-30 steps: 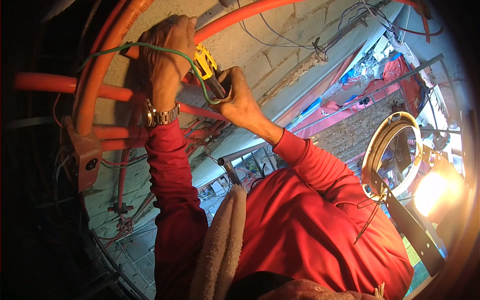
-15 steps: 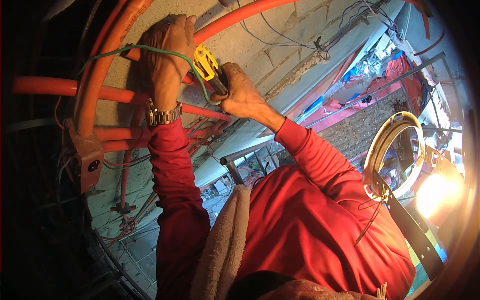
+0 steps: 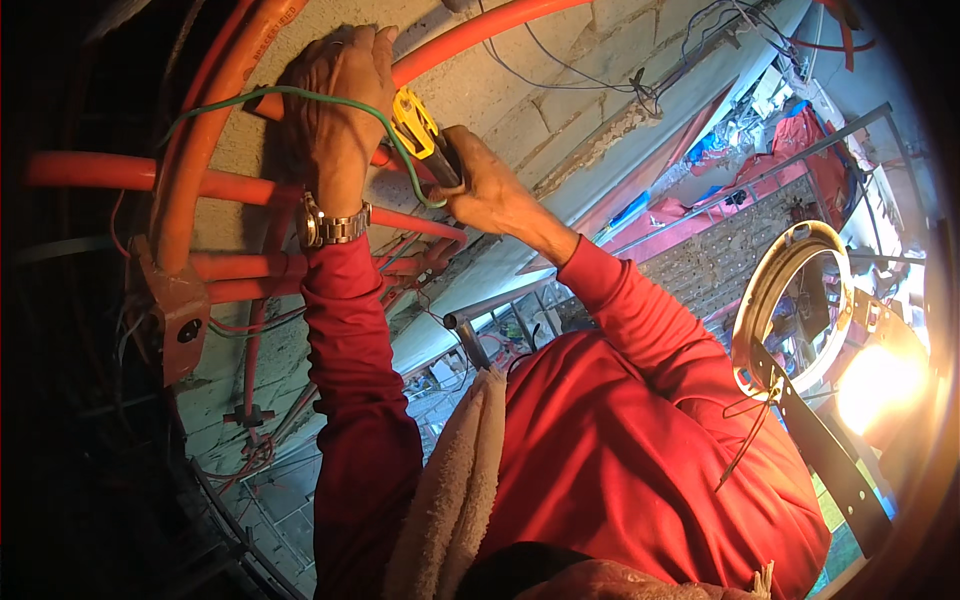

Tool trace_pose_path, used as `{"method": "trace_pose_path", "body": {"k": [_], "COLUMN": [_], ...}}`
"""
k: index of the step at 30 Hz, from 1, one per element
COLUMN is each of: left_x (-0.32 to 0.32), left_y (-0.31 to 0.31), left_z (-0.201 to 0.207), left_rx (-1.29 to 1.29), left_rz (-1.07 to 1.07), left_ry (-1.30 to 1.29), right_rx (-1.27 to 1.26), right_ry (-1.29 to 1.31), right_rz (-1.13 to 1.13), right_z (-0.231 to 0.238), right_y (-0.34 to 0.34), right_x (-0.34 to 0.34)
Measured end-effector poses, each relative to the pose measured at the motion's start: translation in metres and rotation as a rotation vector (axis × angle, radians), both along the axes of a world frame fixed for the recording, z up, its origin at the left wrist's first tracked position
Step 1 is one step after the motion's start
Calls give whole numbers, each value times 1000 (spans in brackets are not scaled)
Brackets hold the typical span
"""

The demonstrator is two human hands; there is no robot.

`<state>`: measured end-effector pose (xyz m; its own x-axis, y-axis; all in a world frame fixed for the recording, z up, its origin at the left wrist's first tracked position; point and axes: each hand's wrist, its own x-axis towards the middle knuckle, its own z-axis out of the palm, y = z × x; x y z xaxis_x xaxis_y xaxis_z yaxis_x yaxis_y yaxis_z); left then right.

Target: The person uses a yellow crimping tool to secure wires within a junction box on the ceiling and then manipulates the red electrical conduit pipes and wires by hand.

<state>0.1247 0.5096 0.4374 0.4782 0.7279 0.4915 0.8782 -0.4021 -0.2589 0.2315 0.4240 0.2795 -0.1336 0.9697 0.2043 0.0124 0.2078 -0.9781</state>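
One yellow-and-black tool fills my gripping right hand near the curved orange pipe, my left hand hiding its grip.

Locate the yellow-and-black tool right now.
Head view, upper left of centre: the yellow-and-black tool is in the right hand, its yellow end just right of the left hand, beside the green wire.

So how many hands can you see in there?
2. The left hand, with a shiny watch on its wrist, is up by the orange pipes, behind a green wire. The right hand holds a yellow and black tool. Any others could be hidden.
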Motion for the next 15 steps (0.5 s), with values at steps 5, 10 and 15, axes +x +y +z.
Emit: {"method": "trace_pose_path", "body": {"k": [5, 10, 15], "left_x": [2, 1, 2], "left_y": [-1, -1, 0], "left_z": [2, 3, 2], "left_rx": [-95, -81, -72], "left_rz": [78, 84, 85], "left_ry": [-40, 0, 13], "right_rx": [25, -49, 0], "right_ry": [-5, -64, -115], "right_rz": [-70, -17, -78], "right_z": [-4, 6, 9], "right_y": [-9, -2, 1], "right_x": [-5, 5, 7]}}
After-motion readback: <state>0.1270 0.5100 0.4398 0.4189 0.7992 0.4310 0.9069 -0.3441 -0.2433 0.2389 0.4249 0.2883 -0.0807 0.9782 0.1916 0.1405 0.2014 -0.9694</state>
